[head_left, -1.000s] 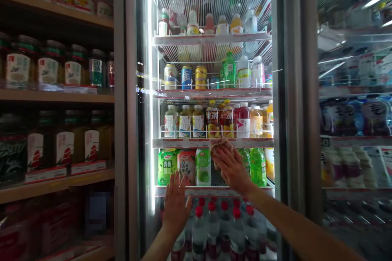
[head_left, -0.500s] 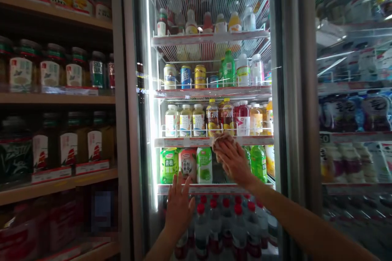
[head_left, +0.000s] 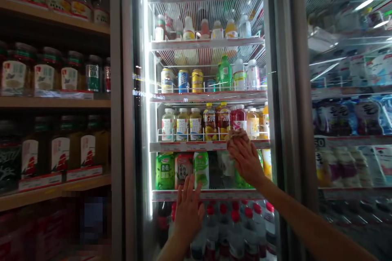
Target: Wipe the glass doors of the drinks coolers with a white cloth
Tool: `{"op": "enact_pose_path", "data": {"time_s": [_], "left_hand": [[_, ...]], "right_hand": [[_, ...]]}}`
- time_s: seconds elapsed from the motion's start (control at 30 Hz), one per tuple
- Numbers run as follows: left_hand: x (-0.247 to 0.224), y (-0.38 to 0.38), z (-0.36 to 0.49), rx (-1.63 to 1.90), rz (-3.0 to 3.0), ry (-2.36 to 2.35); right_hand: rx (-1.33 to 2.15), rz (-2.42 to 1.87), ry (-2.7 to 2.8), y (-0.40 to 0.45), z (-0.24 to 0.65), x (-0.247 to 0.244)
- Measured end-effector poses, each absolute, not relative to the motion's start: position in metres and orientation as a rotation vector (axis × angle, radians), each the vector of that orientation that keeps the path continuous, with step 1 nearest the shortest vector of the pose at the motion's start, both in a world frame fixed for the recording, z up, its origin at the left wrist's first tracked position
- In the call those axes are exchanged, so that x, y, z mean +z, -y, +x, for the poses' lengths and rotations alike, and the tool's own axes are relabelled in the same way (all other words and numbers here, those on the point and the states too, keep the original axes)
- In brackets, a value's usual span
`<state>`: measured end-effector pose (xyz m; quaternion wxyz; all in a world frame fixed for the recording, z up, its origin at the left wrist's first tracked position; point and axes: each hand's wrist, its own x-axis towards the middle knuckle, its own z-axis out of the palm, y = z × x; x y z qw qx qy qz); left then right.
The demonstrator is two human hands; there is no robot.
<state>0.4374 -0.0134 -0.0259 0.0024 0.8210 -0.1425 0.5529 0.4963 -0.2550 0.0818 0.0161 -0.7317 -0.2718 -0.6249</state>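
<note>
A crumpled brownish cloth (head_left: pixel 238 136) is pressed under the fingers of my right hand (head_left: pixel 246 161) against the glass door, level with the shelf edge below the tea bottles (head_left: pixel 210 122). My left hand (head_left: pixel 188 212) is lower and to the left, its fingers spread and pointing up, with nothing in it. It appears to rest on the glass in front of the red-capped bottles (head_left: pixel 211 228). Behind the door stand a green pack (head_left: pixel 164 170), a red one (head_left: pixel 183 166) and a green and white bottle (head_left: pixel 201 167).
Wooden shelves (head_left: pixel 55 102) with jars and bottles stand at the left. A metal frame (head_left: pixel 298 89) separates this door from another glass-fronted cooler (head_left: pixel 352 138) at the right. A bright light strip (head_left: pixel 147 89) runs down the left inside edge.
My right hand and the cloth have moved to the right across the glass. My left hand has shifted slightly right and down in the view. The view itself has shifted a little.
</note>
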Motion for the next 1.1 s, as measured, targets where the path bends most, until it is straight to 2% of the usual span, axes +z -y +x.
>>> {"op": "enact_pose_path", "data": {"time_s": [0.13,0.2,0.27,0.4,0.47,0.53,0.63,0.7,0.77,0.93,1.0,1.1], "left_hand": [[-0.028,0.02,0.439,1.755,2.594,0.469],[-0.029,0.019,0.439,1.78,2.604,0.481],[-0.03,0.018,0.44,1.782,2.615,0.486],[-0.029,0.019,0.439,1.752,2.627,0.483],[-0.029,0.02,0.438,1.726,2.639,0.478],[-0.032,0.02,0.436,1.7,2.666,0.467],[-0.041,0.017,0.434,1.697,2.697,0.477],[-0.046,0.016,0.435,1.705,2.694,0.502],[-0.05,0.015,0.437,1.707,2.681,0.52],[-0.053,0.017,0.433,1.653,2.706,0.484],[-0.053,0.015,0.429,1.65,2.716,0.489],[-0.054,0.004,0.424,1.708,2.696,0.528]], "right_hand": [[-1.896,-2.413,1.14,0.271,0.483,0.006],[-1.86,-2.477,1.322,0.277,0.48,-0.017],[-1.851,-2.49,1.278,0.283,0.483,-0.007],[-1.968,-2.267,0.651,0.298,0.499,0.056],[-2.008,-2.179,0.469,0.306,0.503,0.059],[-1.988,-2.219,0.435,0.313,0.497,0.027],[-1.868,-2.399,0.521,0.321,0.481,-0.048],[-1.837,-2.454,0.528,0.326,0.477,-0.073],[-1.869,-2.422,0.502,0.329,0.48,-0.059],[-2.009,-2.191,0.429,0.317,0.499,0.026],[-1.979,-2.213,0.524,0.3,0.495,0.018],[-1.863,-2.376,0.951,0.271,0.48,-0.029]]}}
